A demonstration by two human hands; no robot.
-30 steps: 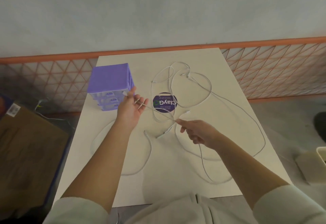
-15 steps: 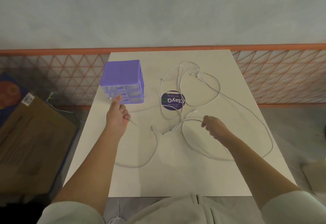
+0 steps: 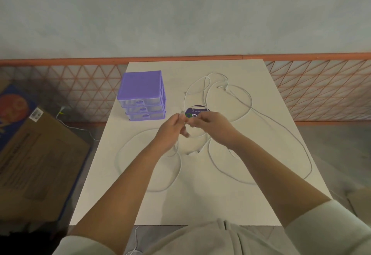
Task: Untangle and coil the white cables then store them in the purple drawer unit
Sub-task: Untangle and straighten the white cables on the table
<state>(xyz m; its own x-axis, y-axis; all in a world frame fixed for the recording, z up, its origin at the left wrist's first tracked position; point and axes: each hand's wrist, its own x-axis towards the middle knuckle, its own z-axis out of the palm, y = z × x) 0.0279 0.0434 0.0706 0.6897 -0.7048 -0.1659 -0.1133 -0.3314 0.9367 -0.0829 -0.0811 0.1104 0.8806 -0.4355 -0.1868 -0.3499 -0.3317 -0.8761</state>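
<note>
White tabletop filled the middle of your view, with an orange mesh fence and a pale wall beyond its far edge. Your left hand and right hand met above the table's centre, fingertips almost touching. Both sets of fingers were curled in a pinch on a short stretch of white cable; the exact grip was blurred. From your hands the cable fell to the table and sprawled in loose, crossing loops, uncoiled, reaching toward the far and right edges and the near left. A round purple sticker lay partly hidden behind your right fingers. The purple drawer unit stood far left, its three drawers closed.
</note>
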